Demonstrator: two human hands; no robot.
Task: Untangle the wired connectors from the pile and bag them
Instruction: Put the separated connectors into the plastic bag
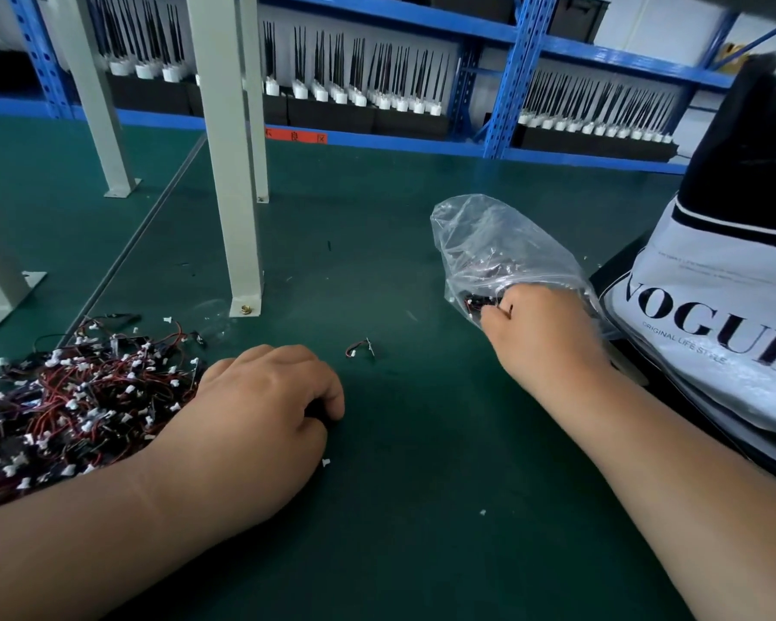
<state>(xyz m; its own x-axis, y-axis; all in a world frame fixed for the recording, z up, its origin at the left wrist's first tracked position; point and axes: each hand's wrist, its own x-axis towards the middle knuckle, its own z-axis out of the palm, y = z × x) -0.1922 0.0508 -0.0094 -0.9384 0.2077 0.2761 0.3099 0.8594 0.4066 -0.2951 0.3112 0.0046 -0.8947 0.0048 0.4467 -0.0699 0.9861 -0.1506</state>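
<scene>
A tangled pile of wired connectors (63, 405), red and black wires with white plugs, lies on the green mat (422, 441) at the left. My left hand (261, 405) rests beside the pile with fingers curled down; a white plug tip (325, 463) pokes out under its edge, and the rest is hidden. A clear plastic bag (489, 244) lies at the right with several connectors inside. My right hand (543, 324) is at the bag's mouth, its fingertips pinching a wired connector (480, 303) just inside. One loose connector (359, 349) lies between my hands.
White metal posts (238, 195) stand bolted to the mat behind the pile. A black and white printed shopping bag (713, 307) sits at the right edge. Blue shelving (507, 82) with rows of black antennas runs along the back. Small white bits (483, 513) lie on the mat.
</scene>
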